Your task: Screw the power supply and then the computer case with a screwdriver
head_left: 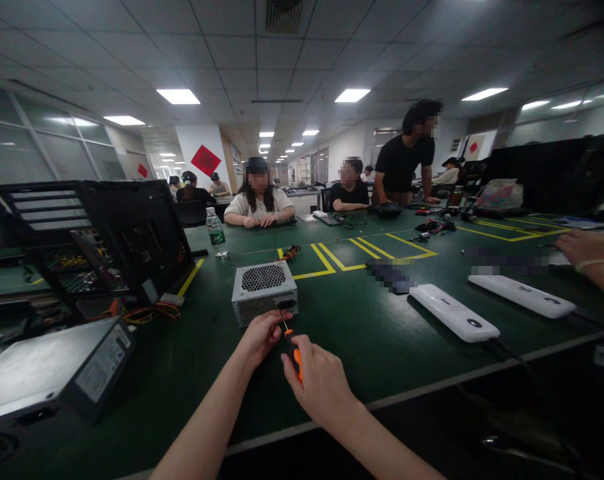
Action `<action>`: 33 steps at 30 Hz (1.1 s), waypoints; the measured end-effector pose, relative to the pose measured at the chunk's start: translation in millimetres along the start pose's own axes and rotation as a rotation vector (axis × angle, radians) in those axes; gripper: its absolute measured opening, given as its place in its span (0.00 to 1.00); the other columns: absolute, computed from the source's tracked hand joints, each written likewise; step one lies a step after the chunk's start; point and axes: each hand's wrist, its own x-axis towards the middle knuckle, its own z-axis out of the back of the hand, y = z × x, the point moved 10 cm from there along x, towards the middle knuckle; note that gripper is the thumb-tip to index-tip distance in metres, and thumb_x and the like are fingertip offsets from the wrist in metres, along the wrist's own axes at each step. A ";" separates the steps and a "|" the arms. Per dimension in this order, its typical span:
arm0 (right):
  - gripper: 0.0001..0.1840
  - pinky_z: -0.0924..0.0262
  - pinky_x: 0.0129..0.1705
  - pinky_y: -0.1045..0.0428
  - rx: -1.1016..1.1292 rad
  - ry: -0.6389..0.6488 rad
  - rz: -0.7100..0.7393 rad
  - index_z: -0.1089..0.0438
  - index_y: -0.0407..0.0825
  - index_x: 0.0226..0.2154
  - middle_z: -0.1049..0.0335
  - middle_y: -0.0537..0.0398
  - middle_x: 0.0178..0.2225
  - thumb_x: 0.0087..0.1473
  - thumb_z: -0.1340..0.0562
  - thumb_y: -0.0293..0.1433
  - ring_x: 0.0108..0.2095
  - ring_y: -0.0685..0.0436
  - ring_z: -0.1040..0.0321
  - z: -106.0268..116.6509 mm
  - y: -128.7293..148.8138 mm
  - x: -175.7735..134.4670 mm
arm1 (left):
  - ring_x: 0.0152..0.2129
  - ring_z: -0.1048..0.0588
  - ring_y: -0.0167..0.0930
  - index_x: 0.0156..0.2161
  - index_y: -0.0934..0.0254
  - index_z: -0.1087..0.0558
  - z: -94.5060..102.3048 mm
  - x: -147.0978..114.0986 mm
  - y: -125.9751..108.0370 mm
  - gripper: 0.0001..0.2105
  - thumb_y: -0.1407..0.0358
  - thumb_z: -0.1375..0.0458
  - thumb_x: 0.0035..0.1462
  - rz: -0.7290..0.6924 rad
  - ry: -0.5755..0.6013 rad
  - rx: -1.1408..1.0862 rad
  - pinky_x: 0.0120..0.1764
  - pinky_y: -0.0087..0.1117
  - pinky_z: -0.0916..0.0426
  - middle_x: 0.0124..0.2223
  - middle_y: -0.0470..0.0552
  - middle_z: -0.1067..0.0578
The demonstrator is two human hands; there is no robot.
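A grey computer power supply with perforated top and side stands on the green table in front of me. My right hand is wrapped round the handle of an orange and black screwdriver. Its thin shaft points away from me, towards the near face of the power supply. My left hand is closed in a pinch beside the screwdriver's tip, close against that face. What lies between its fingertips is too small to make out, and the exact tip contact is hidden.
A second power supply lies at the near left, with an open black computer case behind it. A water bottle stands beyond. White power banks with cables lie right. Another person's hand reaches in at the right edge.
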 end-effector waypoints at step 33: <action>0.15 0.46 0.31 0.52 0.039 -0.028 0.037 0.42 0.45 0.43 0.34 0.53 0.29 0.52 0.47 0.34 0.28 0.47 0.37 -3.7 3.6 -1.6 | 0.10 0.46 0.13 0.34 0.72 0.34 -2.1 -0.5 3.6 0.06 0.74 0.45 0.48 0.025 0.057 -0.075 0.12 0.16 0.54 0.24 0.46 0.33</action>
